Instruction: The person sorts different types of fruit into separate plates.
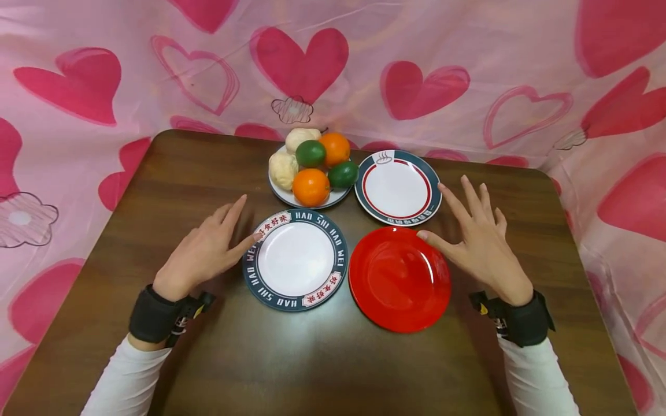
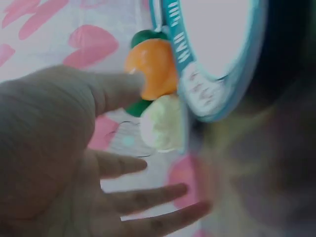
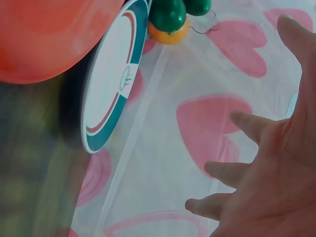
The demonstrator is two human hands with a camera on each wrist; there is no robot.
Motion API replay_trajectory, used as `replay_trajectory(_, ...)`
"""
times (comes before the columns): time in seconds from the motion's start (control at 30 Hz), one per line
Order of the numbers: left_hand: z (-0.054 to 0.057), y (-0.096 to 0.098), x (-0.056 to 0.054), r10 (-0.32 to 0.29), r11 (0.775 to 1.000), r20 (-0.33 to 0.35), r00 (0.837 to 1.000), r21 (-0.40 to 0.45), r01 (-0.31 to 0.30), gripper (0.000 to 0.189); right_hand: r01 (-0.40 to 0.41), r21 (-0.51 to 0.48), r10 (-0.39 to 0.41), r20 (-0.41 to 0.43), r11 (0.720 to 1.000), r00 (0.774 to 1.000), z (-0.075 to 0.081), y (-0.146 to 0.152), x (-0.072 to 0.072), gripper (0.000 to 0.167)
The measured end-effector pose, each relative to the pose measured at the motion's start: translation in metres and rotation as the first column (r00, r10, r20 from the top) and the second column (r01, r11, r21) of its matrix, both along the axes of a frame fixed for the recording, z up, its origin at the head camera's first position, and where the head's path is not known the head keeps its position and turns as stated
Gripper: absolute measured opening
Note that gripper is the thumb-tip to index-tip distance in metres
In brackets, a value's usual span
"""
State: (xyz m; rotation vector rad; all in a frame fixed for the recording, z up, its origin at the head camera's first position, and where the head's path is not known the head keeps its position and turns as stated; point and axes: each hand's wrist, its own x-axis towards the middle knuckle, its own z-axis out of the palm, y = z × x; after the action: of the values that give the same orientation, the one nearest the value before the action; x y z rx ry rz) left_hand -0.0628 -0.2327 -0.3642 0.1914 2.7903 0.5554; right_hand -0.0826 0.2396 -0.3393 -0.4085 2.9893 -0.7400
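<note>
White sleeves (image 1: 127, 378): closest to the head camera, coming in from both bottom corners, black straps (image 1: 156, 315) round the wrists.
Left hand (image 1: 205, 248): fingers straight and apart, thumb out to the side. Head view puts the thumb tip over the lettered plate's rim – can't tell how high up it is, but the left wrist view shows a gap between them.
Right hand (image 1: 476, 248): fingers spread wide, thumb tip at the red plate's edge, index tip by the ringed plate. Touching? Can't tell.
Lettered plate (image 1: 296, 260): blue rim, "HAO SHI HAO WEI" on it, front left of the group.
Red plate (image 1: 399, 280): shiny, just right of the lettered one.
Ringed plate (image 1: 396, 188): white with a red ring and dark rim, behind the red one.
Fruit plate (image 1: 336, 195): back left – two oranges (image 1: 311, 187), two green fruits (image 1: 343, 174), two pale lumpy pieces (image 1: 283, 170).
Table (image 1: 302, 364): brown wood grain, heart-print cloth (image 1: 304, 58) behind.
</note>
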Motion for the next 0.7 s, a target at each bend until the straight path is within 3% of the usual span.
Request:
replay_trajectory(0.1, -0.013, -0.003, 0.007, 0.034, 0.996, 0.076, 0.997, 0.076, -0.040, 0.092, -0.016, -0.023, 0.015, -0.011, 1.000, 1.000, 0.001, -0.005, -0.005, 0.096)
replay_trajectory(0.27, -0.036, -0.003, 0.017, 0.057, 0.973, 0.132, 0.990, 0.213, -0.085, 0.079, -0.047, -0.046, 0.048, 0.007, 0.998, 0.999, 0.005, -0.020, -0.015, 0.094)
replay_trajectory(0.47, -0.048, 0.010, 0.025, 0.081, 0.927, 0.173, 0.982, 0.350, -0.138, 0.070, -0.096, -0.142, 0.100, 0.023, 0.985, 0.995, 0.012, -0.054, -0.038, 0.084)
replay_trajectory(0.57, -0.051, 0.013, 0.029, 0.094, 0.902, 0.197, 0.976, 0.398, -0.168, 0.068, -0.157, -0.173, 0.155, -0.028, 0.972, 0.988, 0.015, -0.082, -0.055, 0.080)
replay_trajectory(0.7, -0.056, 0.014, 0.032, 0.103, 0.880, 0.221, 0.970, 0.435, -0.193, 0.069, -0.284, -0.161, 0.263, -0.143, 0.945, 0.954, 0.019, -0.127, -0.085, 0.075)
